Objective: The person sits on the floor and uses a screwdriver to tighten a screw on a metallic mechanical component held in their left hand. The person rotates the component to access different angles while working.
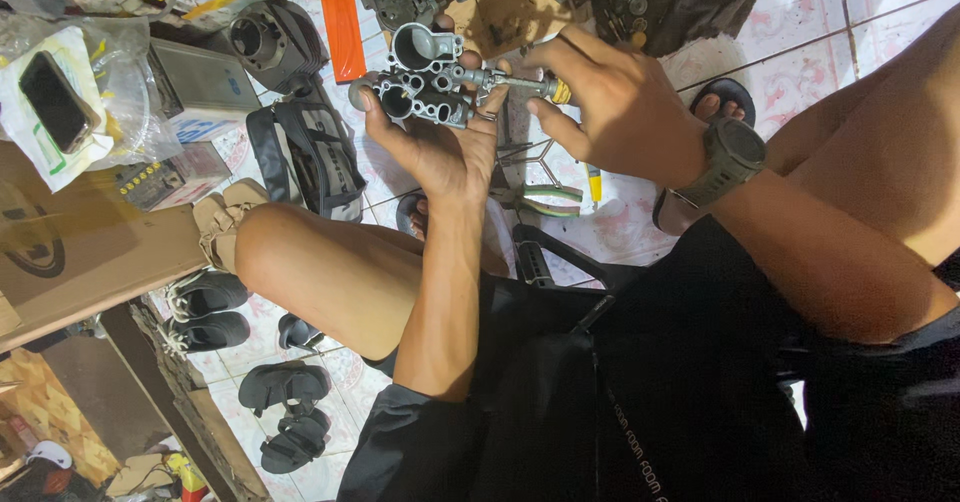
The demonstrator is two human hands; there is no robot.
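Holding carburetor body (425, 87), left hand (435, 147); right hand (600, 97) perhaps grips screwdriver (520, 84).

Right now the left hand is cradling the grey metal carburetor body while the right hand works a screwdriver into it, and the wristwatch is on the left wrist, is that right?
Not quite. The wristwatch is on the right wrist, as the head view shows. The rest stands: the left hand cradles the carburetor body while the right hand works the screwdriver into it.
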